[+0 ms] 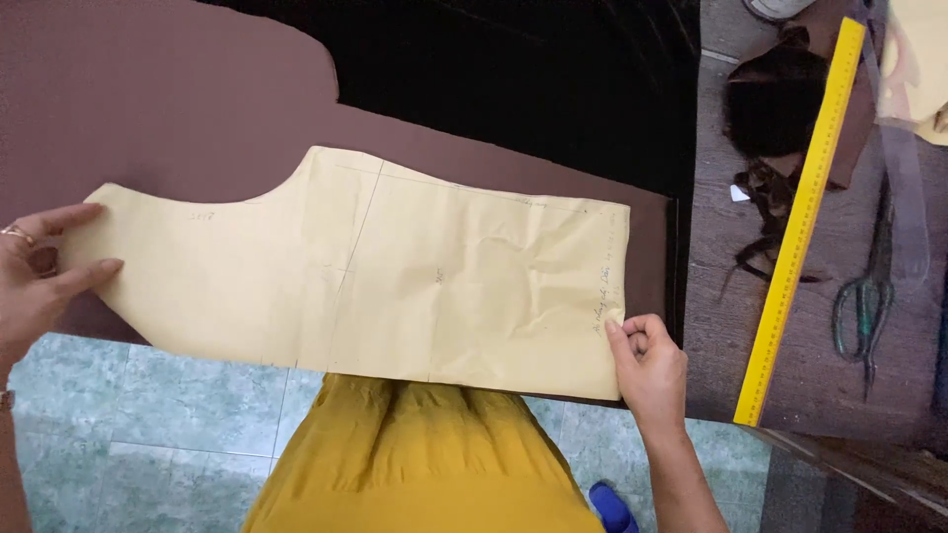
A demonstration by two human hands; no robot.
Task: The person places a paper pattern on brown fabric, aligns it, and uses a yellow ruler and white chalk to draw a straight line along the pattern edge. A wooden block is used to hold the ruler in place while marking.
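A tan paper sewing pattern (395,276) with pencil lines lies flat on a piece of brown fabric (148,99) at the table's near edge. My left hand (35,276) pinches the pattern's left end, thumb on top, with a ring on one finger. At the pattern's lower right corner my right hand (647,365) grips the paper's edge between thumb and fingers. The brown fabric shows above and to the right of the pattern.
Black fabric (513,69) lies beyond the brown piece. To the right on the wooden table lie a long yellow ruler (800,222), scissors (867,301), a clear curved ruler (904,168) and dark fabric scraps (775,104). Below are a yellow garment (425,454) and green floor tiles (148,424).
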